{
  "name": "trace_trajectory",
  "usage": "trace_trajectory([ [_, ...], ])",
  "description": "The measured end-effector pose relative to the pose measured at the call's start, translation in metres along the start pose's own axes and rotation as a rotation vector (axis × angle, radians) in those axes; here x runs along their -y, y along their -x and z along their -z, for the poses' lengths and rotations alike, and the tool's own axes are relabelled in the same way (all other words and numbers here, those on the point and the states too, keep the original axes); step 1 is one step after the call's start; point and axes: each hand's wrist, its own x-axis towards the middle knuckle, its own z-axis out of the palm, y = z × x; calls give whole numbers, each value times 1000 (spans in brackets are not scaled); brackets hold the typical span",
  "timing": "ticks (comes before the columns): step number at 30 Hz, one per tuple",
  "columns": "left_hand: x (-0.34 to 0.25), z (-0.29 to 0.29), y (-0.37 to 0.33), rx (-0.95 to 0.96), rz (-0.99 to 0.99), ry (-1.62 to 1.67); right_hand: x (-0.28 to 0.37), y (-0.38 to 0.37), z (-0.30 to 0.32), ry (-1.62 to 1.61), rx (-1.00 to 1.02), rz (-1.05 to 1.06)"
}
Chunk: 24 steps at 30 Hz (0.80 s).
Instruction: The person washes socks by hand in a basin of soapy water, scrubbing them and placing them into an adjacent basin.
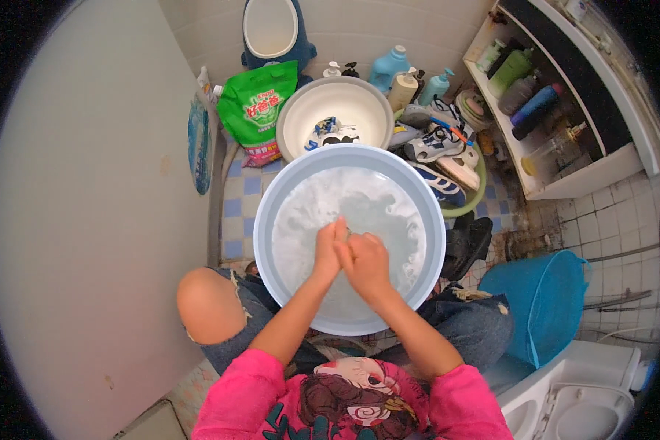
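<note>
Both hands are together over a large pale blue basin [265, 227], which sits between my knees. Cloudy water with white suds [301, 209] fills its lower part. My left hand [328, 249] is closed, its fingers pressed against my right. Curled beside it, my right hand [368, 265] is also closed. A small bit of something shows between them, too little to name. Beyond the basin's far rim stands a white basin [284, 121] with a grey rim. In it lies a small bundle patterned in blue, black and white [328, 132].
A green detergent bag [259, 110] stands at far left, near a pale panel [88, 220]. Several shoes [436, 143] fill a light green basin [481, 183] at right. A bottle shelf [546, 110], blue bucket [539, 308] and white toilet [587, 403] line the right side.
</note>
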Motion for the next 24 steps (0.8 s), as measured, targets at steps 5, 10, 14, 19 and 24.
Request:
trace_trajectory([
  [5,1,-3,4,-33,-249,-109,-55,-9,-1,-77,85,-359],
  [10,-16,4,1,86,-6,325,-68,-15,13,-814,-26,-684],
  [14,-25,14,2,86,157,262,-15,-8,22,-161,208,-238],
  [19,-2,-11,18,-103,-264,64,-27,-8,16,172,25,5],
  [24,8,8,1,-7,23,50,1,-2,11,235,36,201],
])
